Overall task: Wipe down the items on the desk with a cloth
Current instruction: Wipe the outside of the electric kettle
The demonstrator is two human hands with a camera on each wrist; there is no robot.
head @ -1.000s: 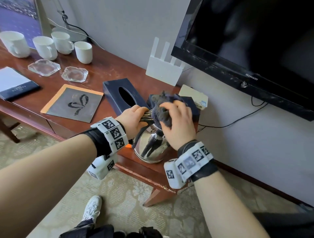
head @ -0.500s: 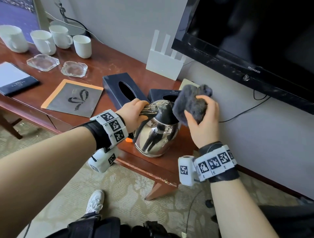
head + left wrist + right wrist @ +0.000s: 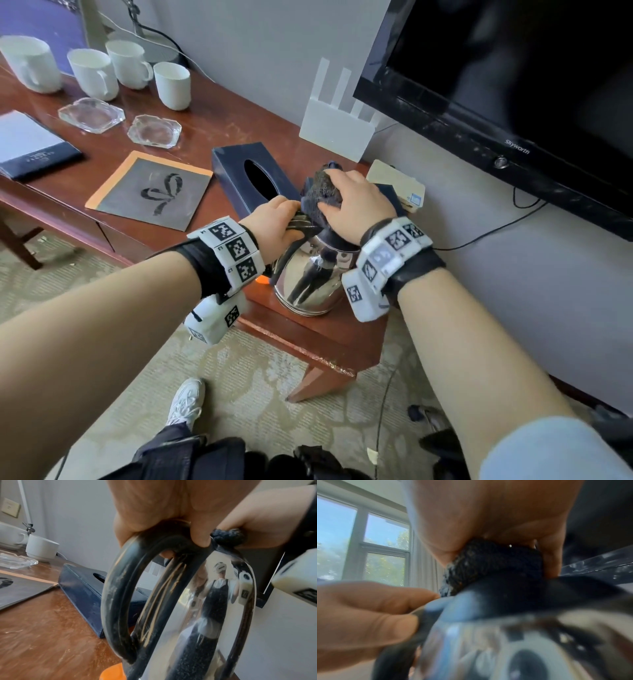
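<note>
A shiny steel kettle (image 3: 308,284) with a black handle (image 3: 120,588) and black lid stands near the desk's front right corner. My left hand (image 3: 277,222) grips the top of the handle, fingers curled round it, as the left wrist view shows. My right hand (image 3: 356,205) holds a bunched dark grey cloth (image 3: 322,192) and presses it down on the kettle's lid. In the right wrist view the cloth (image 3: 489,566) sits between my palm and the black lid (image 3: 530,595); the lid itself is mostly hidden in the head view.
A navy tissue box (image 3: 253,178) lies just left of the kettle. Behind stand a white router (image 3: 337,130) and a small beige box (image 3: 397,180). Several white cups (image 3: 171,85), two glass ashtrays (image 3: 154,132), a dark mat (image 3: 154,192) and a booklet (image 3: 30,147) fill the left. A TV (image 3: 513,75) hangs above right.
Half a second ago my right hand held the cloth lifted off to the right of the kettle; now it is back down on the lid. The left hand has kept its hold on the handle.
</note>
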